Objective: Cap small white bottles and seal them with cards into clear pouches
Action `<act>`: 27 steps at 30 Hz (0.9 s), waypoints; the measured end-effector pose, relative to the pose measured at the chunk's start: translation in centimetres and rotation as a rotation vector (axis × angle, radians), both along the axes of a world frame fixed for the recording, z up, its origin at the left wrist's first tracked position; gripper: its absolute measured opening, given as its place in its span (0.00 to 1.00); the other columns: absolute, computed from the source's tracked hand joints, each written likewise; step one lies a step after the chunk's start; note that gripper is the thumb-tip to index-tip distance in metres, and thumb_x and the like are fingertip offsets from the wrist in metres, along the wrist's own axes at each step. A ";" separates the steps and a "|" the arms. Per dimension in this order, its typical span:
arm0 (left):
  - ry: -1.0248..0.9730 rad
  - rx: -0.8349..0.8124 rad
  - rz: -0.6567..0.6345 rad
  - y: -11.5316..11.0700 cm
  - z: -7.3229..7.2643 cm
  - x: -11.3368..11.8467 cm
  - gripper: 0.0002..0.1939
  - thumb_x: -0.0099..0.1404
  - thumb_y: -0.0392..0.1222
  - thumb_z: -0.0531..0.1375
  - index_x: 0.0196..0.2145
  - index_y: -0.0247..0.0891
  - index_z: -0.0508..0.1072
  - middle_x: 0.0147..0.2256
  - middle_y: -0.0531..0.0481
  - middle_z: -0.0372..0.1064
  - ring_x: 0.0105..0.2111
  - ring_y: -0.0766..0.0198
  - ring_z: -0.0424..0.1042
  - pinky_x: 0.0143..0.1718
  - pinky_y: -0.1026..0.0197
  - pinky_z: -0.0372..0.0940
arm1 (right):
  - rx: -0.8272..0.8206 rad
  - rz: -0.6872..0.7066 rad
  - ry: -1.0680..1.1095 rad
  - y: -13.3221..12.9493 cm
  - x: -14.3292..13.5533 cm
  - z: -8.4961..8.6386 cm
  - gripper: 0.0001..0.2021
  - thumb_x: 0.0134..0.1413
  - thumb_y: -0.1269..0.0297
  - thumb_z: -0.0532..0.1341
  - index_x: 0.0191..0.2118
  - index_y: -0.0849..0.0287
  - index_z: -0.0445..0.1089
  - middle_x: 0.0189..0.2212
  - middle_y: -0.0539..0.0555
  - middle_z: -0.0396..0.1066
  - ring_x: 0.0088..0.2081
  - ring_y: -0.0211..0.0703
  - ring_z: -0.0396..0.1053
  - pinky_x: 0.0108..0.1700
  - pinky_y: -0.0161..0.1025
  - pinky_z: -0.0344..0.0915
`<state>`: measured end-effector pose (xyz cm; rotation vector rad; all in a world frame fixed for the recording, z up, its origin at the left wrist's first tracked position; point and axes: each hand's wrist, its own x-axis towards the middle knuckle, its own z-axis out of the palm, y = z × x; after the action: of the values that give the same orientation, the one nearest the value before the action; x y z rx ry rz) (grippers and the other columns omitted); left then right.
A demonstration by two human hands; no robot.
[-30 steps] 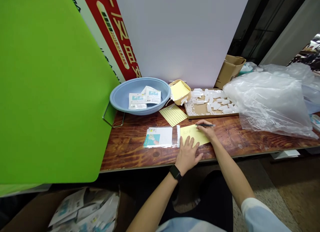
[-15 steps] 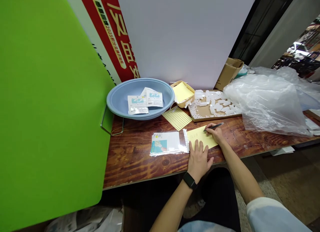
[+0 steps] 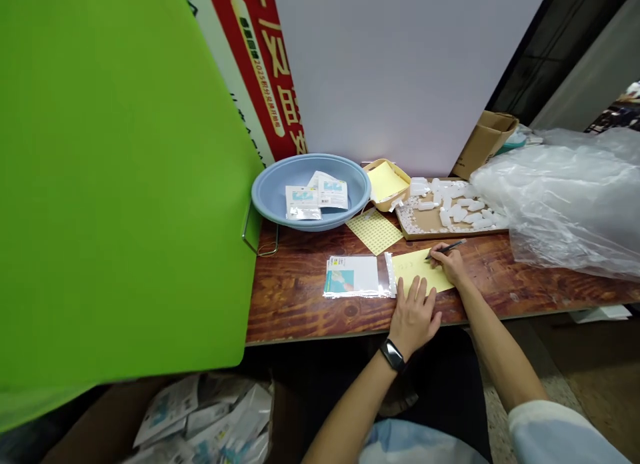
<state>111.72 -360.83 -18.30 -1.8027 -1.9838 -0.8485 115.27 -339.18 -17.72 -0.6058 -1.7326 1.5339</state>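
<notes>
A dark pen (image 3: 453, 245) is pinched in my right hand (image 3: 449, 264), its tip over a sheet of yellow paper (image 3: 417, 263). Faint handwriting shows on the upper left of that sheet. My left hand (image 3: 414, 312) lies flat with fingers spread on the paper's lower edge, a dark band on the wrist. Left of the paper is a stack of clear plastic packets (image 3: 356, 277) with printed cards inside. Behind it a sheet of small yellow stickers (image 3: 375, 231) lies on the wooden table (image 3: 300, 317).
A blue basin (image 3: 265, 196) holds several white packets. Beside it are a yellow tray (image 3: 395, 201) with paper and a cardboard tray (image 3: 425, 219) of small white bottles. Clear plastic sheeting (image 3: 565, 204) covers the right side. A green panel (image 3: 125, 184) stands left, above a box of packets (image 3: 210, 424).
The view has turned left and down, so the table's things sit further right and the box of packets shows more. My right hand still holds the pen at the paper; my left hand stays put.
</notes>
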 end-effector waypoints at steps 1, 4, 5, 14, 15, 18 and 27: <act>-0.011 0.062 -0.030 -1.1 0.0 0.3 0.21 0.69 0.44 0.53 0.55 0.31 0.69 0.58 0.36 0.67 0.62 0.48 0.60 0.66 0.36 0.52 | -0.003 0.000 0.003 0.1 0.0 0.0 0.13 0.38 0.55 0.69 0.24 0.57 0.68 0.15 0.48 0.68 0.17 0.37 0.64 0.20 0.35 0.61; -0.117 0.159 -0.054 -6.6 -1.5 1.2 0.17 0.67 0.38 0.53 0.51 0.34 0.72 0.50 0.42 0.74 0.55 0.57 0.69 0.63 0.49 0.61 | -0.008 0.011 0.009 0.2 -0.2 0.1 0.13 0.38 0.55 0.69 0.24 0.57 0.68 0.15 0.48 0.67 0.17 0.37 0.63 0.19 0.35 0.61; -0.162 0.136 -0.024 -8.9 -2.6 1.4 0.14 0.67 0.36 0.53 0.47 0.36 0.74 0.46 0.44 0.76 0.50 0.59 0.72 0.60 0.52 0.65 | -0.010 0.018 0.010 0.3 -0.2 0.1 0.12 0.38 0.56 0.69 0.24 0.57 0.68 0.15 0.48 0.67 0.17 0.37 0.63 0.19 0.35 0.61; -0.322 -0.454 0.828 -24.7 -15.7 1.8 0.20 0.67 0.47 0.52 0.49 0.33 0.75 0.50 0.39 0.73 0.50 0.49 0.72 0.50 0.48 0.70 | -0.061 0.062 0.031 0.7 -0.7 -0.1 0.11 0.37 0.59 0.69 0.24 0.58 0.68 0.14 0.48 0.67 0.16 0.35 0.63 0.18 0.33 0.61; -0.343 -0.498 0.850 -24.6 -15.9 2.0 0.22 0.67 0.47 0.52 0.52 0.32 0.73 0.51 0.38 0.72 0.52 0.49 0.71 0.52 0.49 0.69 | -0.069 0.064 0.036 0.8 -0.7 -0.1 0.11 0.36 0.59 0.69 0.24 0.58 0.68 0.14 0.47 0.67 0.16 0.35 0.63 0.18 0.32 0.61; -0.412 -0.629 0.928 -22.7 -15.4 2.0 0.27 0.68 0.46 0.50 0.59 0.29 0.67 0.56 0.34 0.66 0.56 0.46 0.66 0.55 0.48 0.64 | -0.086 0.059 0.056 1.0 -0.8 -0.2 0.12 0.34 0.60 0.69 0.23 0.58 0.68 0.13 0.47 0.67 0.16 0.34 0.63 0.18 0.31 0.61; -0.666 -0.751 0.953 -18.6 -14.0 -2.1 0.33 0.70 0.57 0.48 0.64 0.33 0.61 0.57 0.34 0.65 0.58 0.48 0.66 0.57 0.53 0.60 | -0.071 0.064 0.077 0.9 -1.4 -0.3 0.09 0.33 0.60 0.65 0.22 0.59 0.68 0.12 0.47 0.67 0.15 0.34 0.62 0.18 0.31 0.61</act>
<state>109.60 -379.39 -32.27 -0.5212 -3.4328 -0.3917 113.88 -338.30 -17.98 -0.5243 -1.6598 1.6471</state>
